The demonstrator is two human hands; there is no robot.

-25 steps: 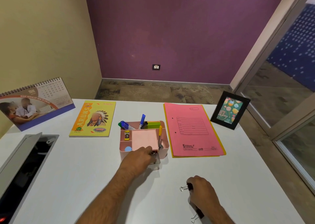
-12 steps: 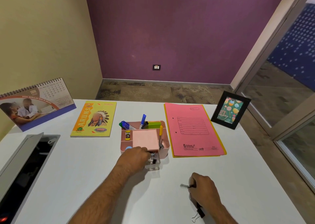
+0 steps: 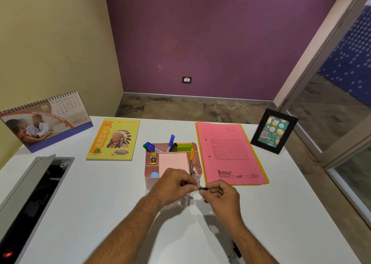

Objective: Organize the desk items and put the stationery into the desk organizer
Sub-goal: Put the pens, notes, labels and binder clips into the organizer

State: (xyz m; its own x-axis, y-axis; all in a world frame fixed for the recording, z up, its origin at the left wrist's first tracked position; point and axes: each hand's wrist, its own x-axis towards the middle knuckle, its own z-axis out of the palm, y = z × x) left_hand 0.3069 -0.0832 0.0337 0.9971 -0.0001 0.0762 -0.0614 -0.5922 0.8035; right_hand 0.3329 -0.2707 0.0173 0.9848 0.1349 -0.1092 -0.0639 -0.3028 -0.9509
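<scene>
I had both hands together just in front of the organizer [image 3: 197, 175], the left hand [image 3: 172, 184] and right hand [image 3: 220, 193] each pinching a small binder clip [image 3: 202, 187] between curled fingertips, above the desk [image 3: 100, 203]. Most stationery was already in: markers [image 3: 152, 147] at the far side, a sticky pad [image 3: 173, 161], a yellow pen [image 3: 191, 157]. Another clip [image 3: 233, 253] lay near, by my right forearm, not yet stowed. The notebook [image 3: 114, 139] read "ARUNS", the pink file [image 3: 228, 153] "Krishna", the calendar [image 3: 44, 121] "JUN".

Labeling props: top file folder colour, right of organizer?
Pink, over a yellow one; head view. File folder.
</scene>
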